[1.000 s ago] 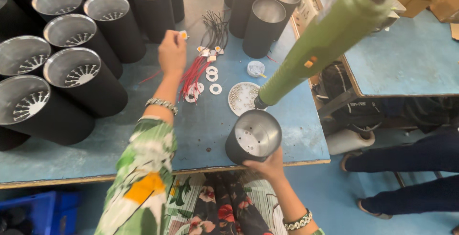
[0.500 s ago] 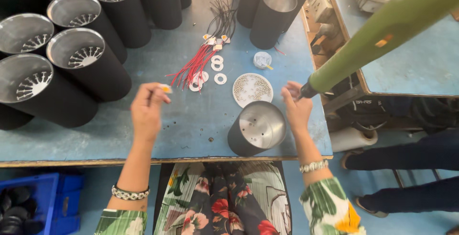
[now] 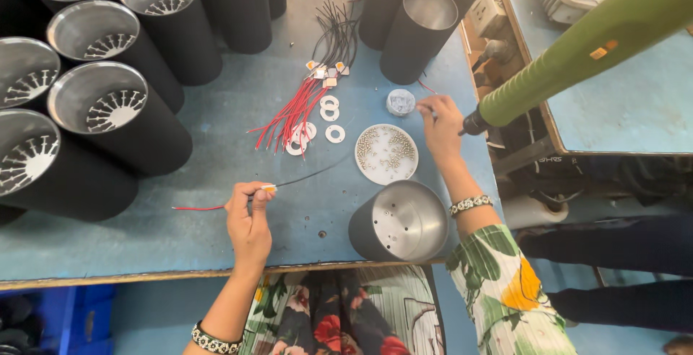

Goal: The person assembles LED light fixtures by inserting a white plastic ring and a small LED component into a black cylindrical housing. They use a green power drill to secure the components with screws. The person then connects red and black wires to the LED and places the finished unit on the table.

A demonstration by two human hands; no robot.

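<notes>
The left hand pinches a wired chip left of the screw plate on the table. The right hand, fingers curled, hovers at the plate's right edge, above the can.

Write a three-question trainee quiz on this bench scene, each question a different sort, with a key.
1. True or false: the left hand pinches a small part with a red and a black wire running from it.
2. Multiple choice: the right hand is nearest to which thing? A. the blue bin under the bench; B. the small round clear container; C. the row of black cylinders at the left.
3. Fill in: the white dish beside the right hand holds many small ____.

Key: 1 true; 2 B; 3 screws.
</notes>
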